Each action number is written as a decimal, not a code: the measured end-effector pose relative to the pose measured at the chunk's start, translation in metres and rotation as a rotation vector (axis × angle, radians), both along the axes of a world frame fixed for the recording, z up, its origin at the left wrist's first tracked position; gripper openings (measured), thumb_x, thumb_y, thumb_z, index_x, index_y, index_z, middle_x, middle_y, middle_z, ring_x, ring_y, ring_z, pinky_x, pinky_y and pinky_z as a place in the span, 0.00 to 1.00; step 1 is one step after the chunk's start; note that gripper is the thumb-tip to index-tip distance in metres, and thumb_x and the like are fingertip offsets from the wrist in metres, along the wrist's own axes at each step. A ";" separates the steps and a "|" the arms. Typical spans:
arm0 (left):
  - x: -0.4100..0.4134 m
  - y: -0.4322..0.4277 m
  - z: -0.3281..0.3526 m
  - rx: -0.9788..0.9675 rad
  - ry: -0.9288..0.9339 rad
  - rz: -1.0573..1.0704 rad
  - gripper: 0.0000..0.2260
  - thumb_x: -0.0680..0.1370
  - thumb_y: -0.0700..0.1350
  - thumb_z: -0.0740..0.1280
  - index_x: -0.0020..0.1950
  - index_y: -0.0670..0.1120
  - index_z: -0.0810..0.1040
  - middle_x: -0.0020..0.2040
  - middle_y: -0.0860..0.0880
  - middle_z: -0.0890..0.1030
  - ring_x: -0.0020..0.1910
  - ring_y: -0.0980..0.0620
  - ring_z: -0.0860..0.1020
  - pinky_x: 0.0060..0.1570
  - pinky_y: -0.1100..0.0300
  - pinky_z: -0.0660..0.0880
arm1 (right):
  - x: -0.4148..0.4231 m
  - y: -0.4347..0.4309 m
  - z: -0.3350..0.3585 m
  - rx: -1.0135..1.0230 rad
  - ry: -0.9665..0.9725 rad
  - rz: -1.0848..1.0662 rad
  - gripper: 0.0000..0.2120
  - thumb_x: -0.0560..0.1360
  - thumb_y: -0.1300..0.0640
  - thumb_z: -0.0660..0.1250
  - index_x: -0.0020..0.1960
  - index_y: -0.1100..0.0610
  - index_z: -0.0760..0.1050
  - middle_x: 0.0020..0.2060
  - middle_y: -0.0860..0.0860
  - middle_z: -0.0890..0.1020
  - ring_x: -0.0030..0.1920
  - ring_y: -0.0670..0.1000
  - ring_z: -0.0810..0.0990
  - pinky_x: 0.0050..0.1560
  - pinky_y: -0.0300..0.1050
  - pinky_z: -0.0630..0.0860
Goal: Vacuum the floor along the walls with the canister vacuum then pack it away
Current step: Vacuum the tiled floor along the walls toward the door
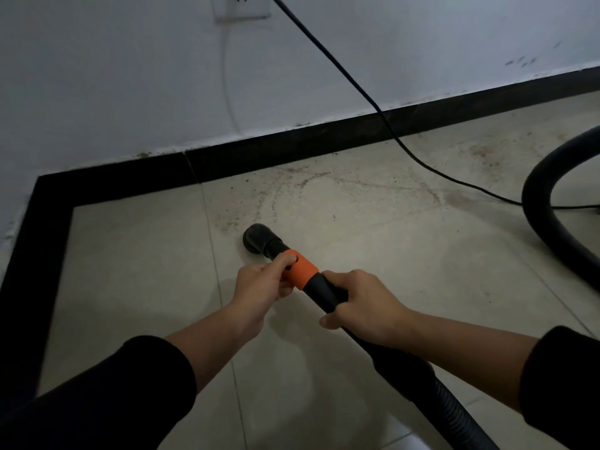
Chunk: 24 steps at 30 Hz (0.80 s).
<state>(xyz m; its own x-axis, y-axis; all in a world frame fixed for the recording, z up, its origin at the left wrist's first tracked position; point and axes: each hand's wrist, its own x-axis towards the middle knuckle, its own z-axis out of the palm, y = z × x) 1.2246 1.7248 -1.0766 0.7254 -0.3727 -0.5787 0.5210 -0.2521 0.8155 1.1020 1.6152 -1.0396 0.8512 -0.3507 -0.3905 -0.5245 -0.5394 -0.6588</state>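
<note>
My left hand (264, 284) pinches the orange plastic collar (303, 274), right hand (360, 306) grips the black tube (319, 292); I'd slide the round black nozzle (258, 237) flat toward the black skirting (292, 147).

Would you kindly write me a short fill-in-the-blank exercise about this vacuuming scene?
The left hand grips the wand's collar, coloured ____.
The right hand holds the ____ tube behind it.
The round nozzle rests on the tiled ____.
Missing words: orange, black, floor.

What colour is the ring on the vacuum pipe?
Orange collar, seen in the head view.
</note>
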 end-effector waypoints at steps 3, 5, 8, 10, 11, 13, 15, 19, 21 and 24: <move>0.004 0.008 0.000 -0.003 -0.007 0.019 0.10 0.74 0.48 0.72 0.43 0.40 0.80 0.42 0.43 0.83 0.42 0.48 0.81 0.44 0.58 0.78 | 0.007 0.004 0.000 -0.002 0.002 0.021 0.11 0.68 0.59 0.75 0.46 0.55 0.75 0.30 0.48 0.74 0.29 0.45 0.72 0.29 0.35 0.65; 0.008 0.012 0.000 -0.007 -0.009 0.034 0.10 0.74 0.47 0.72 0.44 0.40 0.80 0.43 0.42 0.83 0.42 0.48 0.81 0.43 0.59 0.78 | 0.012 0.007 -0.001 0.000 0.000 0.030 0.12 0.68 0.59 0.75 0.47 0.56 0.75 0.31 0.48 0.75 0.30 0.46 0.72 0.29 0.35 0.66; 0.013 0.016 0.001 -0.005 -0.013 0.059 0.09 0.74 0.47 0.73 0.44 0.41 0.80 0.43 0.42 0.83 0.43 0.47 0.82 0.42 0.59 0.78 | 0.019 0.011 -0.001 -0.003 -0.003 0.046 0.13 0.67 0.59 0.75 0.50 0.56 0.76 0.33 0.50 0.77 0.32 0.48 0.74 0.31 0.37 0.68; 0.015 0.019 0.002 -0.004 -0.019 0.074 0.09 0.74 0.46 0.72 0.43 0.41 0.80 0.42 0.42 0.83 0.43 0.47 0.82 0.42 0.59 0.78 | 0.024 0.012 -0.002 -0.003 -0.004 0.055 0.13 0.67 0.59 0.75 0.50 0.56 0.76 0.33 0.50 0.77 0.32 0.48 0.74 0.31 0.37 0.68; 0.016 0.021 0.002 -0.004 -0.023 0.082 0.08 0.74 0.46 0.72 0.43 0.42 0.80 0.41 0.43 0.83 0.42 0.48 0.82 0.42 0.59 0.78 | 0.027 0.013 -0.002 0.002 -0.005 0.059 0.13 0.68 0.59 0.75 0.50 0.56 0.76 0.34 0.50 0.77 0.32 0.48 0.74 0.31 0.37 0.68; 0.020 0.023 0.002 -0.001 -0.033 0.091 0.08 0.75 0.46 0.72 0.42 0.42 0.79 0.41 0.43 0.83 0.42 0.48 0.82 0.43 0.59 0.78 | 0.032 0.014 -0.002 0.009 -0.006 0.066 0.13 0.68 0.59 0.74 0.51 0.56 0.77 0.34 0.51 0.78 0.33 0.48 0.75 0.31 0.37 0.69; 0.024 0.023 0.002 0.004 -0.041 0.101 0.08 0.75 0.46 0.72 0.42 0.43 0.79 0.41 0.43 0.83 0.43 0.47 0.82 0.43 0.59 0.78 | 0.037 0.015 -0.002 0.010 -0.006 0.073 0.13 0.68 0.59 0.74 0.51 0.56 0.76 0.34 0.51 0.78 0.33 0.48 0.76 0.31 0.37 0.69; 0.031 0.025 0.001 0.013 -0.060 0.118 0.08 0.75 0.46 0.71 0.42 0.43 0.78 0.41 0.44 0.83 0.42 0.48 0.82 0.42 0.60 0.78 | 0.045 0.017 -0.003 0.009 -0.009 0.080 0.12 0.68 0.59 0.74 0.49 0.56 0.76 0.33 0.49 0.76 0.31 0.47 0.74 0.30 0.37 0.67; 0.034 0.026 0.000 0.015 -0.068 0.124 0.08 0.75 0.47 0.71 0.42 0.43 0.78 0.41 0.44 0.83 0.42 0.49 0.82 0.41 0.60 0.77 | 0.049 0.018 -0.004 0.018 -0.010 0.077 0.12 0.68 0.59 0.74 0.49 0.57 0.76 0.33 0.49 0.76 0.31 0.47 0.74 0.29 0.37 0.67; 0.038 0.027 -0.001 0.022 -0.079 0.146 0.07 0.75 0.47 0.71 0.41 0.44 0.77 0.41 0.44 0.82 0.42 0.49 0.82 0.41 0.60 0.77 | 0.055 0.019 -0.004 0.024 -0.012 0.087 0.12 0.68 0.60 0.74 0.48 0.57 0.75 0.33 0.50 0.76 0.32 0.48 0.74 0.29 0.37 0.67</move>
<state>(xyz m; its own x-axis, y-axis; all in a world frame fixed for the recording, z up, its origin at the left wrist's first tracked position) 1.2627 1.7518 -1.0772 0.8144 -0.2479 -0.5247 0.4881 -0.1965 0.8504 1.1568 1.6346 -1.0441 0.8827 -0.2661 -0.3874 -0.4684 -0.5669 -0.6777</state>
